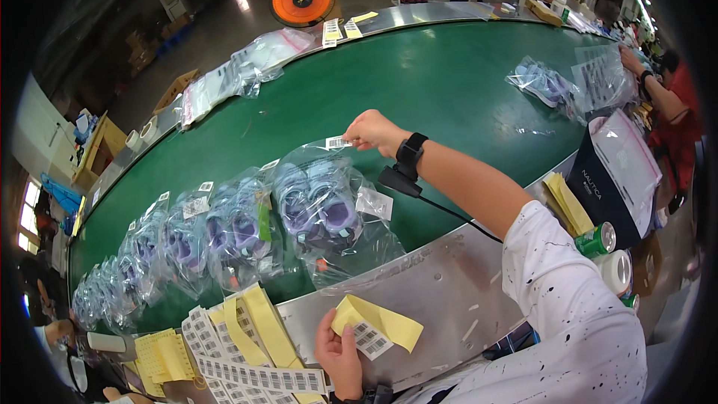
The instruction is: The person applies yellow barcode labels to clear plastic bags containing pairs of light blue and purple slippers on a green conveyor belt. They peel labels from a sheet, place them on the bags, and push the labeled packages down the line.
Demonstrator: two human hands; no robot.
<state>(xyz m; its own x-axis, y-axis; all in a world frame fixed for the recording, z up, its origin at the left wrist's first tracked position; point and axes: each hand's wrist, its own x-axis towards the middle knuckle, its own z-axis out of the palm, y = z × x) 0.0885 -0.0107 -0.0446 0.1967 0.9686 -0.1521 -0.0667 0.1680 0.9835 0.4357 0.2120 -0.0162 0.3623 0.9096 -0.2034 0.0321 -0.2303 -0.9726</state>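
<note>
My left hand is closed on a strip of barcode labels, white stickers on curling yellow backing paper, above the metal ledge. Farther off, my right hand pinches the edge of a white barcode sticker at the top of a clear plastic bag. Whether its fingertips also grip the film, I cannot tell. Inside that bag lies a pair of light blue and purple shoes, on the green conveyor belt. A white tag shows at the bag's right side.
Several bagged pairs of shoes line the belt to the left. More label sheets lie on the metal ledge. At right stand a dark box and a green can. A co-worker's hand holds plastic bags beyond.
</note>
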